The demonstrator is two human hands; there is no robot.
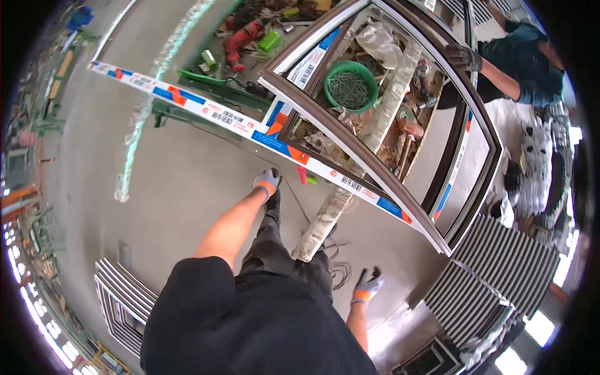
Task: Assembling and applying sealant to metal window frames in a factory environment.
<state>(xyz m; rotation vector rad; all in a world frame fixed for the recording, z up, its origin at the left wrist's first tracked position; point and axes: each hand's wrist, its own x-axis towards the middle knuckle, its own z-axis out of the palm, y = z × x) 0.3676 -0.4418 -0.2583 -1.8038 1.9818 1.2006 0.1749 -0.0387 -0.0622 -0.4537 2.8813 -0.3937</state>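
My left hand [267, 181], in a grey glove with an orange cuff and dark fingertips, hangs just short of a long frame bar [234, 119] wrapped in white, blue and orange film. Its fingers are loosely bent, and I see nothing in them. Lower right, my right hand [367, 287] wears a matching glove and stands away from the work, thumb and fingers apart, holding nothing. A brown metal window frame [375, 165] lies tilted across the film-covered bar. At its far right side is a co-worker's dark-gloved hand [464, 58].
Beneath the frames, a bench holds a green bowl of screws [351, 87], a red power tool [240, 44] and loose clutter. Plastic-wrapped supports [322, 228] run under the frames. A cable [340, 274] lies by my feet. Stacked profiles [500, 275] stand right, more frames [122, 300] left.
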